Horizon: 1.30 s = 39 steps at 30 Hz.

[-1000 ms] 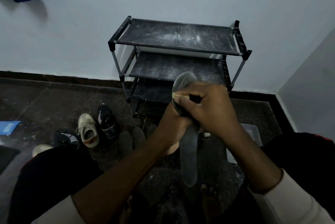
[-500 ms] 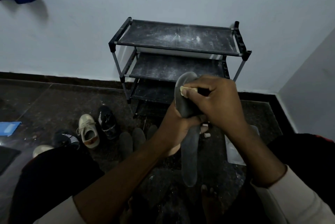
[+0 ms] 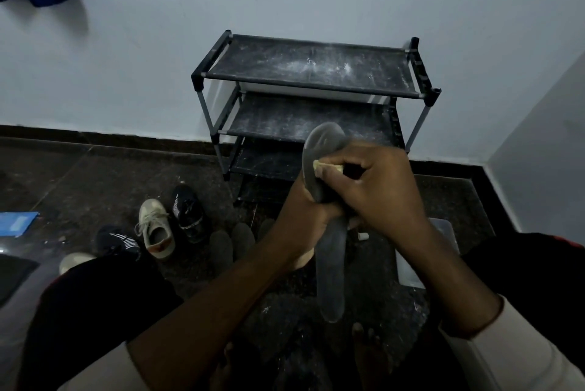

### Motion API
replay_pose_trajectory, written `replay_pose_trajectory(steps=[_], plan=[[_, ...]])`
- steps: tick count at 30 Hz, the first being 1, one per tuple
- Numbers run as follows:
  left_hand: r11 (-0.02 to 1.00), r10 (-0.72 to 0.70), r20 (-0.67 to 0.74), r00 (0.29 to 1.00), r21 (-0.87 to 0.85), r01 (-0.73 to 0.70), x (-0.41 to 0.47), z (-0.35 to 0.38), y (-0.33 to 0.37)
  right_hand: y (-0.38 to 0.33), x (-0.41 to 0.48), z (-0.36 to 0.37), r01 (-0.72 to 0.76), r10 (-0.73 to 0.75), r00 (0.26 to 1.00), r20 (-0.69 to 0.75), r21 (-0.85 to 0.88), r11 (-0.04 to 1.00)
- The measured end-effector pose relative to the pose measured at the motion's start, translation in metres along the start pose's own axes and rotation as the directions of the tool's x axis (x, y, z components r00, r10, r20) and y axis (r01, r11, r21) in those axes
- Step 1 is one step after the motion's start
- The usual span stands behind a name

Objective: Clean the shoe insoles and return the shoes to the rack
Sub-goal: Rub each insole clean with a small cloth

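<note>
Head view. A dark grey insole [image 3: 330,280], elongated with rounded ends and a smooth, slightly glossy face, is held roughly upright in front of the shoe rack [image 3: 310,68], its upper end overlapping the rack's middle shelf in the view. The left hand [image 3: 300,223] is wrapped round the insole at about mid-length. The right hand [image 3: 376,197] is curled round a small pale yellow pad [image 3: 329,166], whose edge shows at the fingertips against the insole's upper part; the two hands meet at the insole. The rack is a three-tier frame of grey tubes and black corner joints against the pale wall, its dark fabric shelves streaked with white powdery dust. On the speckled dark stone floor [image 3: 95,185], left of the rack's foot, stand a black sneaker [image 3: 188,213] with white stripes and a laced off-white sneaker [image 3: 156,229] side by side; further left lies a second black striped shoe [image 3: 117,240]. Between these and the hands, the rounded, matte tips of more grey insoles [image 3: 232,242] show. A flat blue object [image 3: 17,223] lies far left of the rack; a translucent container [image 3: 443,232] sits on the floor to the rack's front right, partly hidden by the right forearm.
</note>
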<state>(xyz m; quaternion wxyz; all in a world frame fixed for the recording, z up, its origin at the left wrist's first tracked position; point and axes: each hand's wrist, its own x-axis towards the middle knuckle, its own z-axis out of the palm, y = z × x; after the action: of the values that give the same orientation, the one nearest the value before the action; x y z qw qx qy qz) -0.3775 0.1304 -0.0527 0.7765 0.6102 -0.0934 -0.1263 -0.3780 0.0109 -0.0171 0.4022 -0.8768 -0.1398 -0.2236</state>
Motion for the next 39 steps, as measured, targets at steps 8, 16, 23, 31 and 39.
replay_pose_trajectory(steps=[8,16,23,31,39], plan=[[1.000,0.023,0.080,0.996,-0.005,-0.023,-0.001,-0.007,-0.005,-0.003,-0.001,0.005,0.026,-0.027,0.999,-0.036,-0.022,0.999],[0.997,-0.008,0.101,0.995,-0.081,0.017,-0.004,-0.004,-0.005,-0.002,0.004,0.003,0.016,-0.019,0.994,-0.104,-0.026,1.000],[0.992,-0.065,0.114,0.991,-0.099,0.077,-0.009,-0.006,-0.003,0.007,0.009,-0.009,-0.019,0.016,0.988,-0.153,-0.018,1.000],[0.996,-0.035,0.098,0.995,-0.084,0.044,-0.007,-0.007,-0.001,0.006,0.006,-0.007,-0.033,0.031,0.992,-0.126,-0.013,0.999],[0.993,-0.040,0.081,0.996,-0.104,0.048,-0.005,-0.008,-0.001,0.005,0.001,-0.004,-0.025,0.021,0.996,-0.081,-0.042,0.999]])
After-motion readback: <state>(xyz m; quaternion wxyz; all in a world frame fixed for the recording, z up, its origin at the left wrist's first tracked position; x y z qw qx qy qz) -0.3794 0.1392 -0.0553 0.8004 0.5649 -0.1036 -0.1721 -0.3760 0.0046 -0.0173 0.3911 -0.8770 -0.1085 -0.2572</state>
